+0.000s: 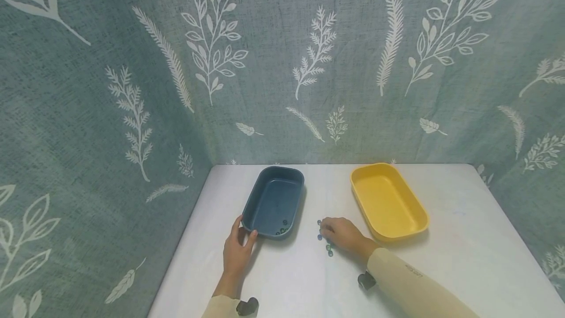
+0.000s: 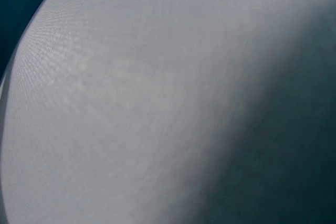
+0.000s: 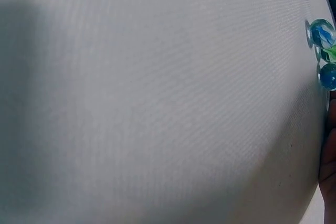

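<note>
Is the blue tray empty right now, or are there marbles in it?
Not empty: the blue tray holds a few marbles, clustered in its near right corner.

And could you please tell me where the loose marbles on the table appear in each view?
Head: loose marbles right of and below centre, beside the right hand.
Left wrist: not in it.
Right wrist: at the right edge, upper half.
Shared landmark: the white table, in all three.

No readable text; dark lettering (image 1: 414,270) on right sleeve (image 1: 417,287) too small to read.
</note>
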`<state>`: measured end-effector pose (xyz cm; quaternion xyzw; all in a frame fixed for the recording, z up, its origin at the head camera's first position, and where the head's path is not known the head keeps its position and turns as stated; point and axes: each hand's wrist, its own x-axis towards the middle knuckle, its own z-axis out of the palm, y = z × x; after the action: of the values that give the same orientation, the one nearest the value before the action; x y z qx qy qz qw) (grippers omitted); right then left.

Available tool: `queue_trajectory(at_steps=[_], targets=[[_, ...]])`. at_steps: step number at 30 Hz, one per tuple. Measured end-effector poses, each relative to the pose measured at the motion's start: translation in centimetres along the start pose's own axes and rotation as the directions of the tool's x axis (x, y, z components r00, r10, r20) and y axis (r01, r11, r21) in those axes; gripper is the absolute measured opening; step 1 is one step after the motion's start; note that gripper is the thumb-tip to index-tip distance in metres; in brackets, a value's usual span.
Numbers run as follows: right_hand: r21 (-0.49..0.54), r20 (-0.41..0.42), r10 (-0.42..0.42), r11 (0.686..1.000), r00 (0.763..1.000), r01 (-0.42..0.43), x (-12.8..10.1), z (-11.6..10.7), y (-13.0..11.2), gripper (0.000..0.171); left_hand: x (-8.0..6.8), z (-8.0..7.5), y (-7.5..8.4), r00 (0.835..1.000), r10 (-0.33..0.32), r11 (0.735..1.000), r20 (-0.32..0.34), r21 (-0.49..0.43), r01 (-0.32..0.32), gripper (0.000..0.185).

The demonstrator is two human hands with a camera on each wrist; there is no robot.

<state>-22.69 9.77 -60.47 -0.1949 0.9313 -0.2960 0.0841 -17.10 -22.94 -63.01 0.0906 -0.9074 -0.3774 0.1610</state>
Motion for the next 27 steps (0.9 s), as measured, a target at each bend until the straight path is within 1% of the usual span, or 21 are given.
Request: queue_trajectory(at_steps=[3,8,16,21,25,27], targets=[[0.014,-0.001,-0.005,1.0,1.0,0.005,-0.02,-0.02,0.07,0.023,0.0,0.01,0.01,1.0,-0.002,1.0,0.004,0.002,0.002,0.068],[0.046,0.002,0.028,0.999,1.0,-0.028,0.04,-0.1,0.09,0.024,0.04,0.03,-0.04,1.0,-0.018,1.0,0.004,-0.011,0.019,0.067],[0.126,-0.009,0.082,0.989,0.997,-0.08,0.17,-0.14,-0.14,0.02,0.27,0.03,-0.1,1.0,0.001,1.0,-0.008,-0.02,-0.001,0.067],[0.175,-0.015,0.091,0.981,0.996,-0.087,0.18,-0.05,-0.18,0.019,0.07,-0.08,0.09,1.0,-0.011,1.0,-0.001,-0.015,0.011,0.068],[0.212,-0.037,0.09,0.974,0.995,-0.08,0.3,-0.02,-0.2,0.016,-0.04,-0.08,0.15,1.0,-0.01,1.0,0.003,-0.02,0.01,0.069],[0.225,-0.05,0.102,0.97,0.993,-0.088,0.41,0.02,-0.25,0.016,-0.05,-0.06,0.16,1.0,-0.013,1.0,0.004,-0.017,0.013,0.068]])
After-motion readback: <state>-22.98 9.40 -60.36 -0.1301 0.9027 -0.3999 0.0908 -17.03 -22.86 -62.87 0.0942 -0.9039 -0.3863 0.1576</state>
